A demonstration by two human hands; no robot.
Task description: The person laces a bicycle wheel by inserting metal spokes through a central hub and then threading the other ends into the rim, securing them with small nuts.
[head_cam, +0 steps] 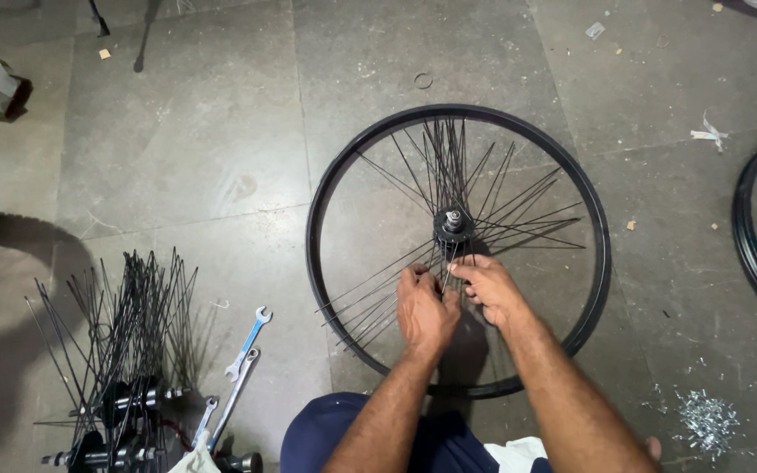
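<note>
Head camera is looking straight down at you crouching over a black bicycle rim point(326, 188) that is lying flat on the grey tiled floor point(177, 131). The hub point(453, 225) is sitting near the middle of the rim, with thin black spokes point(519, 206) fanning out from it toward the far and right sides, and a second bunch running down to the left.

Your left hand point(425, 308) is resting just below the hub, inside the rim, its fingers curling together around a few of the spokes that are running toward you. Your right hand point(491, 286) is lying right beside it, touching it at the fingertips, and its grip is pinching closed on what is probably a single spoke close to the hub flange; the spokes are too thin and crowded here to be sure which one. So the spokes you are holding are sitting between both hands, just on your side of the hub, while the rim is circling well clear of both grips.

To your left, a bundle of other hubs with loose spokes point(124, 333) is standing upright on the floor, and two open-ended spanners point(247, 346) are lying just beside it. A heap of small silver nipples point(707, 420) is lying on the floor to your right, well apart from the wheel. Part of another black rim point(751, 236) is showing at the right edge.
</note>
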